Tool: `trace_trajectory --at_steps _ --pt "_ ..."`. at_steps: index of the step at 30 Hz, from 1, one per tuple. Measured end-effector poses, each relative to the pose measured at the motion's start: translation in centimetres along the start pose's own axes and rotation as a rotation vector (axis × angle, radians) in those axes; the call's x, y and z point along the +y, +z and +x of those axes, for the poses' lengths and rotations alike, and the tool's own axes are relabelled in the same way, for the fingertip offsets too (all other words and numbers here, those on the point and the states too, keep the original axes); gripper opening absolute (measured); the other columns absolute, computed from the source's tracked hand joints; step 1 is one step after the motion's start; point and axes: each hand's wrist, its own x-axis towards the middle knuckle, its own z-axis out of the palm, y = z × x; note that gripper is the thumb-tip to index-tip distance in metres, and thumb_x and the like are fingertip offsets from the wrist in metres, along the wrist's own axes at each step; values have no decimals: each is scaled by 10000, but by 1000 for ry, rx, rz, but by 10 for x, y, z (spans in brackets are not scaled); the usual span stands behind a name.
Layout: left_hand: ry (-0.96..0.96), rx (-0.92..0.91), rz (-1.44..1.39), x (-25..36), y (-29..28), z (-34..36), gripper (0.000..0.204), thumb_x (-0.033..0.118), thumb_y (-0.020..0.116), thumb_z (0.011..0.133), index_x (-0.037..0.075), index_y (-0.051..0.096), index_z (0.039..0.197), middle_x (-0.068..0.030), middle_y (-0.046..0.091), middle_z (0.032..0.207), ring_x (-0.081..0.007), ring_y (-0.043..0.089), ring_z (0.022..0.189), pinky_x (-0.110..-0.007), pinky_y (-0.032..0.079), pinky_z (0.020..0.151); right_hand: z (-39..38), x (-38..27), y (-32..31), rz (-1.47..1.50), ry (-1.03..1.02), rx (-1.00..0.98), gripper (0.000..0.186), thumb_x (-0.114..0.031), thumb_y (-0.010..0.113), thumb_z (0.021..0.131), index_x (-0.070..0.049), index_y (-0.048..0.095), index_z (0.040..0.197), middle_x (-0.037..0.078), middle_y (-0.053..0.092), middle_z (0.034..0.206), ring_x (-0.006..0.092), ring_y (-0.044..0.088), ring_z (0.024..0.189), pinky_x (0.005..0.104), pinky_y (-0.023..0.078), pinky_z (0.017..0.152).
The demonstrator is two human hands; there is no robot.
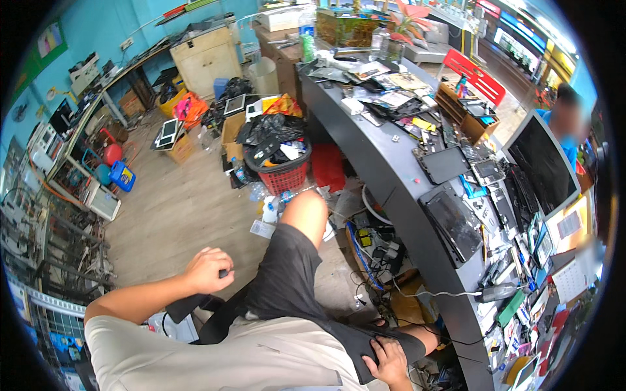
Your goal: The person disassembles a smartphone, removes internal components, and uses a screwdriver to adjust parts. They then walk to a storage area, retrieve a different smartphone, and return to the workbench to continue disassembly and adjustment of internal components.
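My left hand (207, 270) is raised beside my left thigh, above the chair's black armrest (182, 306). Its fingers are curled round a small black object (225, 273), of which only an end shows; its kind is not clear. My right hand (390, 360) lies flat on the leg of my dark shorts (362, 345), fingers apart and holding nothing. To my right runs a long grey desk (355, 140), covered with phone and tablet parts. Nearest on it are a dark cracked-looking tablet panel (453, 225) and a grey soldering-tool-like handle with a cable (499, 292).
A red basket (283, 177) stuffed with black bags stands ahead of my knee. Cables and adapters (385, 251) lie under the desk. A monitor (541, 159) stands at the right, with a person (568, 124) behind it. A blue jug (122, 176) sits on the floor at left.
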Motion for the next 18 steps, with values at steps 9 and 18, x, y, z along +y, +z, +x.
trace_trajectory --at_steps 9,18 --pt "-73 -6 -36 3 -5 -21 143 166 817 826 119 708 746 -17 752 874 -282 695 871 -454 499 791 0 4 18 -16 119 102 562 -340 810 906 -10 730 1354 188 725 1325 429 693 1182 532 549 1037" --pt "-38 -73 -2 -16 -10 -44 172 169 834 736 123 668 750 -34 674 834 -302 631 804 -464 460 727 23 9 -13 109 229 -54 517 -361 792 917 12 726 1268 279 673 1183 499 650 1011 577 536 908"
